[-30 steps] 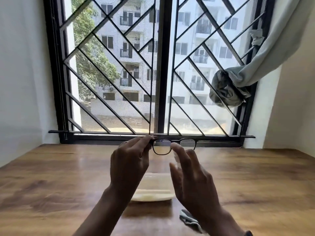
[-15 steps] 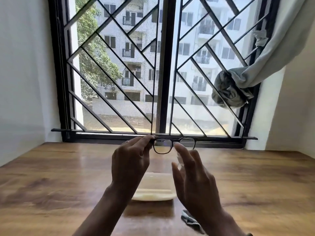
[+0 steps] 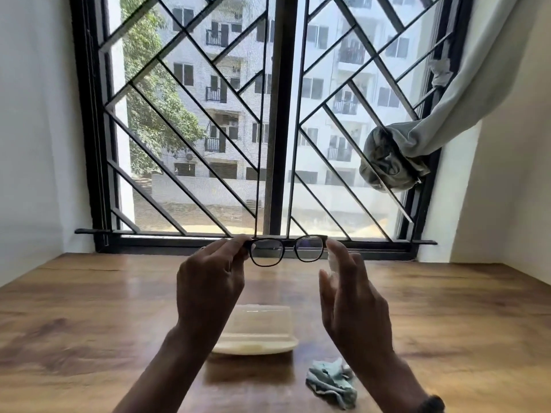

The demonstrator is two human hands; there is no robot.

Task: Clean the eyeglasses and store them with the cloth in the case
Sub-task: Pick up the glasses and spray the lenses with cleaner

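Black-framed eyeglasses (image 3: 266, 252) are held up in front of the window sill, lenses facing me. My left hand (image 3: 208, 281) pinches the frame's left end between thumb and fingers. My right hand (image 3: 354, 305) is raised just beside the frame's right end, its fingers curled around a small whitish bottle-like object (image 3: 333, 263) that is mostly hidden. A translucent cream case (image 3: 262, 323) lies on the wooden table (image 3: 89, 308) below my hands. A crumpled pale blue-green cloth (image 3: 332, 383) lies on the table to the right of the case, partly behind my right wrist.
A barred window (image 3: 280, 144) with a black frame closes off the far side of the table. White walls stand on both sides. A grey curtain (image 3: 393, 156) is knotted at the window's right.
My right hand has shifted right, from in front of the lenses to the frame's right end. The view has tilted so more of the cloth shows. The left hand keeps its hold.
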